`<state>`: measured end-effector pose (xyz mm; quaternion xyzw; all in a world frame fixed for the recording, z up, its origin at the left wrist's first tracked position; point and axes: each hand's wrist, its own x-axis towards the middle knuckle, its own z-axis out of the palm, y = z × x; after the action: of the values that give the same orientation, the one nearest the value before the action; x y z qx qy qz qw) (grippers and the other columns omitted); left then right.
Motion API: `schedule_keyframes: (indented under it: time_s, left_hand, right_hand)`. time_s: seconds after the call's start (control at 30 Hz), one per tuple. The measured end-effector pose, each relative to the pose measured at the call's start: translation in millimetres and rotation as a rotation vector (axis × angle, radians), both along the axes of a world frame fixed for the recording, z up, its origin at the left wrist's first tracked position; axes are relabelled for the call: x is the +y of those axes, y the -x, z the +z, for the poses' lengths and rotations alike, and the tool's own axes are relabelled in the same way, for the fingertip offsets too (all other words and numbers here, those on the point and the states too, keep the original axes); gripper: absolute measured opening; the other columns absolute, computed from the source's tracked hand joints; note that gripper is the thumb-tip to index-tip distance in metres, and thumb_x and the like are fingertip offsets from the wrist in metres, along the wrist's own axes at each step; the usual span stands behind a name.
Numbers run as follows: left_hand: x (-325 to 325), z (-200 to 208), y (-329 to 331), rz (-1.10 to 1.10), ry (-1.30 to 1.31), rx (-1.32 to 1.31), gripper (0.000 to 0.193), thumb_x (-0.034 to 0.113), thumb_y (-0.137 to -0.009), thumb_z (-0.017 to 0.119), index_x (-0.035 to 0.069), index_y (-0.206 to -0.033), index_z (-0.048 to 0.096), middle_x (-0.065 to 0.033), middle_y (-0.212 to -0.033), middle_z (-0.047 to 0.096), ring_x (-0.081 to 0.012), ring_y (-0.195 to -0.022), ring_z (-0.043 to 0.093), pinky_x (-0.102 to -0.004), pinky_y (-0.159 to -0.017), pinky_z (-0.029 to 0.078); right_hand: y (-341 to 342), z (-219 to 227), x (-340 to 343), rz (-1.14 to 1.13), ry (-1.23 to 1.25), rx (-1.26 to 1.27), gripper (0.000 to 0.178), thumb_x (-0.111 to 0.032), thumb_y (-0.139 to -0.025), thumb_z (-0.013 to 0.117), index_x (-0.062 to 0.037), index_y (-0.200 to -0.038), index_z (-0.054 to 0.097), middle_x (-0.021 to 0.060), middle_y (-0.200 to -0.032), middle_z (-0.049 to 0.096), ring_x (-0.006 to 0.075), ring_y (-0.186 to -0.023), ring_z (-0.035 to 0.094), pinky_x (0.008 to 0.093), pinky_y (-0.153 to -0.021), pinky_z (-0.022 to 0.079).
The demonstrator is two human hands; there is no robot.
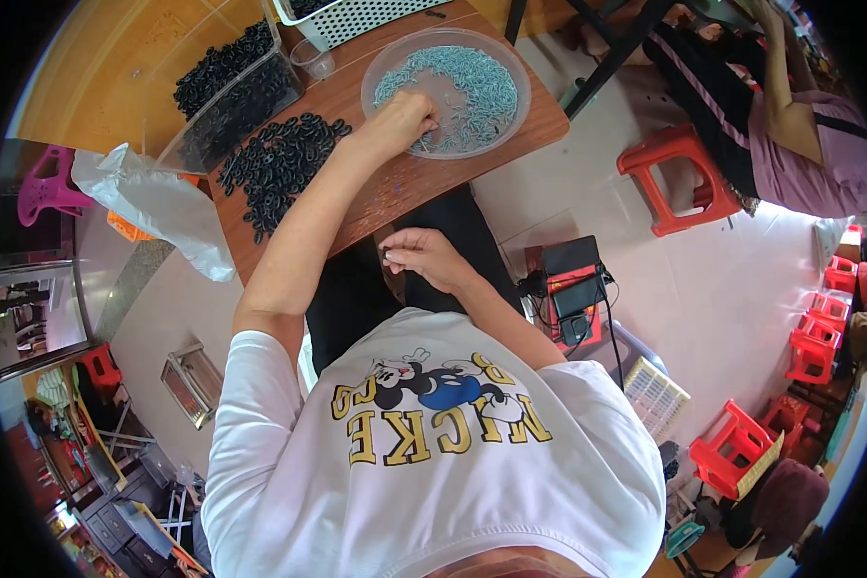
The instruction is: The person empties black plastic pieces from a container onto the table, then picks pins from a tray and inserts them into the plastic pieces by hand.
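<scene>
Screws [462, 65] are spread in round clear tub [524, 91] on table [547, 118], far right; left hand [407, 120] is dipped in, curled, whether anything is grasped cannot be told. Small black piece [385, 253] is held by right hand [424, 258] in pinched grip, near; black rings [284, 159] are heaped left.

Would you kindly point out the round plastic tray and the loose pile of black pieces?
Round plastic tray [524, 93], head view: its right wall.
Loose pile of black pieces [280, 160], head view: its middle.
</scene>
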<state>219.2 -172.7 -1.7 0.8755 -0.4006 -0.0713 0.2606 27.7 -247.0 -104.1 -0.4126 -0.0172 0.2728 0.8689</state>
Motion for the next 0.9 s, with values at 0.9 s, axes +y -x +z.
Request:
schedule_keyframes:
  time_s: [0.9]
  left_hand:
    - [108.8, 5.2, 174.3, 0.491, 1.684, 1.146, 0.01, 0.001, -0.085, 0.063, 0.002, -0.095, 0.063, -0.0083, -0.091, 0.066, -0.0117, -0.079, 0.062, -0.0234, -0.072, 0.051]
  right_hand:
    - [-12.3, 138.9, 24.3, -0.334, 0.425, -0.287, 0.023, 0.001, -0.081, 0.066, 0.0014, -0.104, 0.065, 0.006, -0.088, 0.067, 0.0097, -0.073, 0.063, 0.0204, -0.066, 0.051]
